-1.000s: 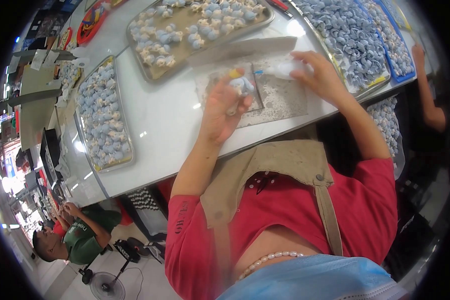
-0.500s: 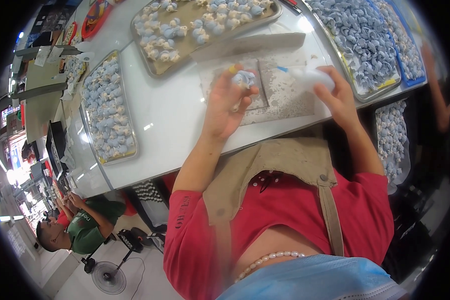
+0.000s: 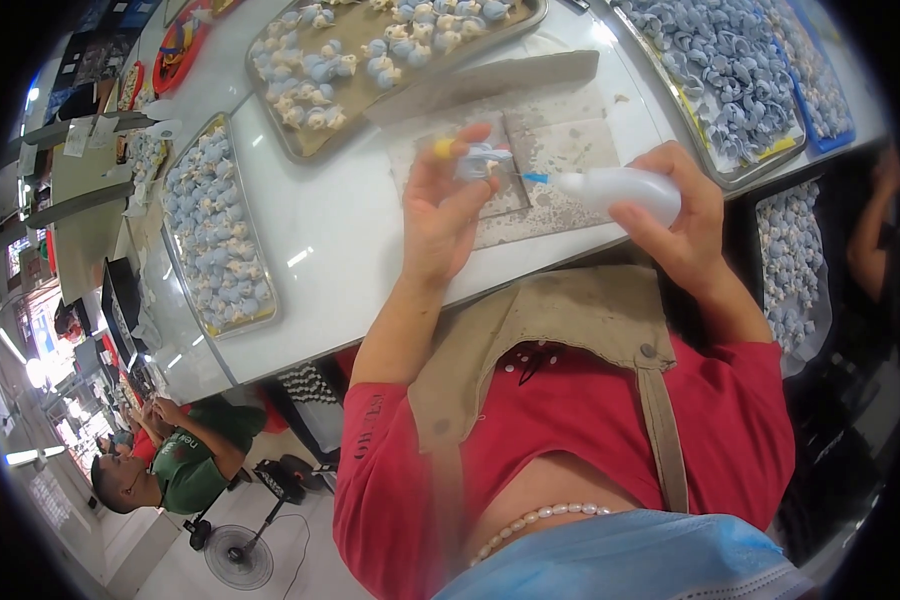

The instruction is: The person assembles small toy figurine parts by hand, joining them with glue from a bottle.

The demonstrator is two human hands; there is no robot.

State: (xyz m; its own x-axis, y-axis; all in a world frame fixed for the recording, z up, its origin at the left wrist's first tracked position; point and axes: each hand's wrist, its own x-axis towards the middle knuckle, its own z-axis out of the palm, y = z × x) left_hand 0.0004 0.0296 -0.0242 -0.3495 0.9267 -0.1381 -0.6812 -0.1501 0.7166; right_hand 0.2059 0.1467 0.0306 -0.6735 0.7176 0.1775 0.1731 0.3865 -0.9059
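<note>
My left hand [image 3: 438, 215] is raised over a stained cardboard sheet [image 3: 570, 222], its fingers pinching a small pale-blue and cream figurine [image 3: 484, 160]. Yellow wrapping covers one fingertip of that hand. In my right hand [image 3: 698, 220] a white squeeze bottle [image 3: 632, 192] lies almost level. Its thin blue nozzle [image 3: 536, 178] points left at the figurine, a short gap apart as far as I can see. Fingers partly hide the figurine's lower side.
A tray [image 3: 350, 122] of similar figurines stands beyond the cardboard, another tray [image 3: 250, 321] at the left. To the right are a tray [image 3: 760, 178] of loose blue pieces and a blue tray [image 3: 832, 144]. A person in green [image 3: 185, 470] sits at far left, near a fan [image 3: 238, 555].
The bottle has swung level and moved left, bringing its nozzle close to the figurine. My left hand has turned the figurine slightly while keeping hold of it.
</note>
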